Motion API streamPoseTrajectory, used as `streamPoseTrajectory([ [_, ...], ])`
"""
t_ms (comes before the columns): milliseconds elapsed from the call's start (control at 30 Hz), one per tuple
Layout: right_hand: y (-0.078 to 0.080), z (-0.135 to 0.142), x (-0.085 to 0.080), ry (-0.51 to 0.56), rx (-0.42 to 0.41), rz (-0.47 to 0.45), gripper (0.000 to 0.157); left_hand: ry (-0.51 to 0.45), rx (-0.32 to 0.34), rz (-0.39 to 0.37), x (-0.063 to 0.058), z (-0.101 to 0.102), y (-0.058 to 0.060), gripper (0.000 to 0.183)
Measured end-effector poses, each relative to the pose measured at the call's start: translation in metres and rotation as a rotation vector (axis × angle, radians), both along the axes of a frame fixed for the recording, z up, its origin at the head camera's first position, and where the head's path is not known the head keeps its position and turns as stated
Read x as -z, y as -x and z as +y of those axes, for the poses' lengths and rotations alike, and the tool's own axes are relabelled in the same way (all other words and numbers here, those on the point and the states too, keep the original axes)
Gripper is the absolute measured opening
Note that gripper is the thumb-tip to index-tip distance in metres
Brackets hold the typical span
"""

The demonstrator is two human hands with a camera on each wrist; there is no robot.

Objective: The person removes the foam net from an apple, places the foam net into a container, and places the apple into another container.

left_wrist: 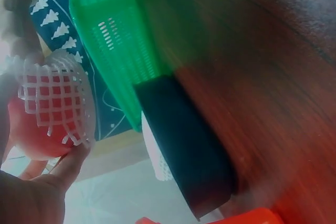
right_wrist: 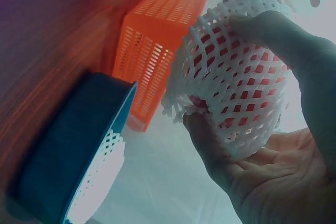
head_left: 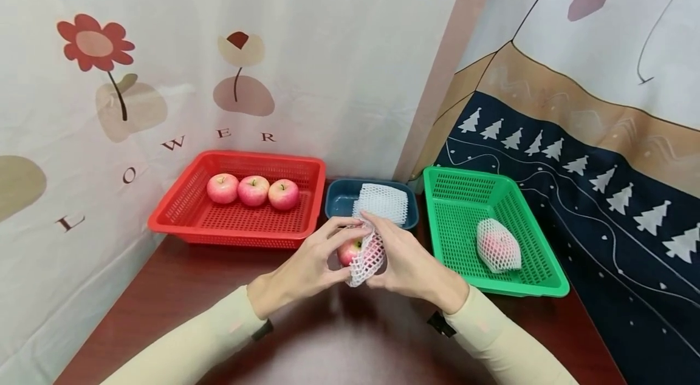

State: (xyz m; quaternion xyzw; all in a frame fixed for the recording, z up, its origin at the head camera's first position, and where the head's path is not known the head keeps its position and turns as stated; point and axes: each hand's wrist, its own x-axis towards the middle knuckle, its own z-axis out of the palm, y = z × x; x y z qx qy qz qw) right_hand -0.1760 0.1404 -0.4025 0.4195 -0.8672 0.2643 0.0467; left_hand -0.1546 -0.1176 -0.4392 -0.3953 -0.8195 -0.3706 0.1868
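Observation:
Between both hands, above the table, an apple (head_left: pixel 348 251) is partly inside a white foam net sleeve (head_left: pixel 367 258). My left hand (head_left: pixel 308 260) grips the bare left side of the apple, fingers over the top and thumb below. On the other side my right hand (head_left: pixel 407 260) holds the netted part, its fingers curled round it. In the right wrist view the foam net (right_wrist: pixel 239 85) covers most of the fruit. Seen from the left wrist, red skin (left_wrist: pixel 39 135) shows below the net's edge.
A red basket (head_left: pixel 235 233) at the left holds three bare apples (head_left: pixel 254 190). Behind the hands, a dark blue tray (head_left: pixel 339 206) contains white foam nets (head_left: pixel 381 203). In the green basket (head_left: pixel 454 239) at the right lies a netted apple (head_left: pixel 497 245). Printed curtains (head_left: pixel 339 57) hang behind.

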Motion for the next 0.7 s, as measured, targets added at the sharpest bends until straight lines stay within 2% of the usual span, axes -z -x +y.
streamPoseTrajectory([
  [200,0.001,0.002,-0.003,0.013,-0.011,-0.025,0.122,0.002,-0.019,-0.042,-0.003,0.000,-0.002,0.081],
  [400,0.001,0.005,-0.003,0.008,0.021,-0.039,0.118,-0.004,-0.071,0.000,-0.001,-0.003,-0.001,0.081],
  [567,0.000,0.010,-0.001,-0.034,0.031,0.021,0.108,-0.013,-0.082,0.060,-0.001,-0.005,0.000,0.081],
  [700,0.001,0.012,-0.004,-0.027,0.010,0.085,0.104,-0.029,-0.081,0.073,-0.003,-0.005,0.002,0.080],
])
